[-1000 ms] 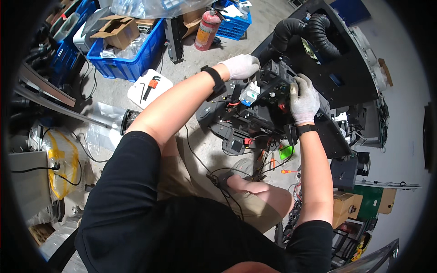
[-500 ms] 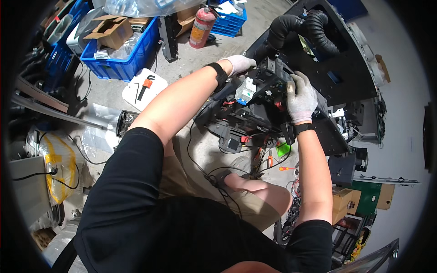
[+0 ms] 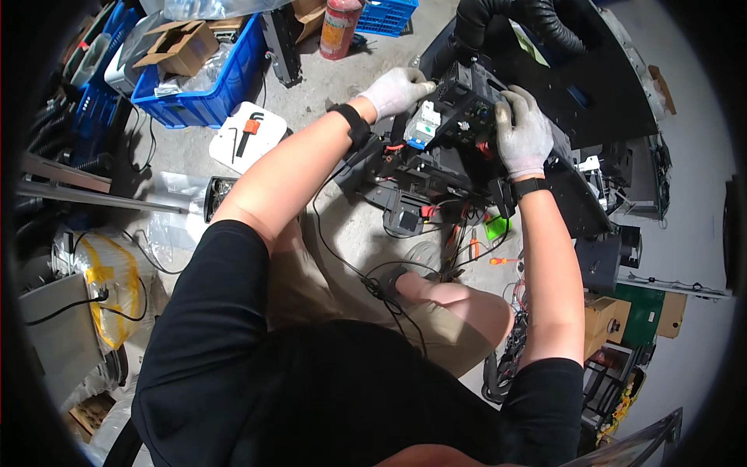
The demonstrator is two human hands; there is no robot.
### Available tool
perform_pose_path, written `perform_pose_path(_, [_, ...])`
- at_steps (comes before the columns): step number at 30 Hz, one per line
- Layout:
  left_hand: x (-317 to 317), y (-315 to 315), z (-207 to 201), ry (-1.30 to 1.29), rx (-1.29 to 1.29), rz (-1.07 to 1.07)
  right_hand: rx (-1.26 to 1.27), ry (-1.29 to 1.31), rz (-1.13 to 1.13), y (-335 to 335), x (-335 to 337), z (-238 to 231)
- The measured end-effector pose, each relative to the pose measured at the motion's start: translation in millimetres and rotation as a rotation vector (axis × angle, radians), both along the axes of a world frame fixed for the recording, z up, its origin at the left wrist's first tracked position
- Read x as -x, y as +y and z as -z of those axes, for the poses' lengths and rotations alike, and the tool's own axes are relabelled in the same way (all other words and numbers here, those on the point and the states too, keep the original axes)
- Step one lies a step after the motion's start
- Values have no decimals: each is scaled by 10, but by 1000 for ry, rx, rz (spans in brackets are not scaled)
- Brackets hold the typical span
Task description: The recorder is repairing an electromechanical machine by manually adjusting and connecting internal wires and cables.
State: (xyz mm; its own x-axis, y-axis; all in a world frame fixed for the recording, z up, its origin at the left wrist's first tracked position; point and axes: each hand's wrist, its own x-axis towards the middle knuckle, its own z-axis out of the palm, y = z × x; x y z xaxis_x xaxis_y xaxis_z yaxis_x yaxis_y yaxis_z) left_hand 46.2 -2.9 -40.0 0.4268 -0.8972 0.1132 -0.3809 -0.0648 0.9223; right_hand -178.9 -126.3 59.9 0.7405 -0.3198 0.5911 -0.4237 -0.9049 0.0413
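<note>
Concrete floor (image 3: 311, 87), machine (image 3: 461, 87) seemingly between fingers (image 3: 524, 99)

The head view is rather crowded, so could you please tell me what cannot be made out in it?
Head view, left hand: too small to tell whether its fingertips touch the black machine.
Head view, right hand: its palm is hidden by the back of the hand.
Head view, extinguisher: its top is cut off by the upper edge.
Head view, hose: its top bend is cut off by the upper edge.
</note>
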Motion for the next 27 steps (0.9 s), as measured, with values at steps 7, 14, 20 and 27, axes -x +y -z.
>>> perform_pose_path(7, [-47,-51,27,-181,89,-60,-5,8,15,22,-2,-16])
perform_pose_path(14, [-1,-140,-49,894,46,149,-23,3,5,19,-8,10])
perform_pose_path(20, [-10,-122,-288,270,41,-32,8,5,11,3,9,-22])
perform_pose_path(27, [-60,-132,-352,-131,310,-302,-24,24,25,-13,20,-21])
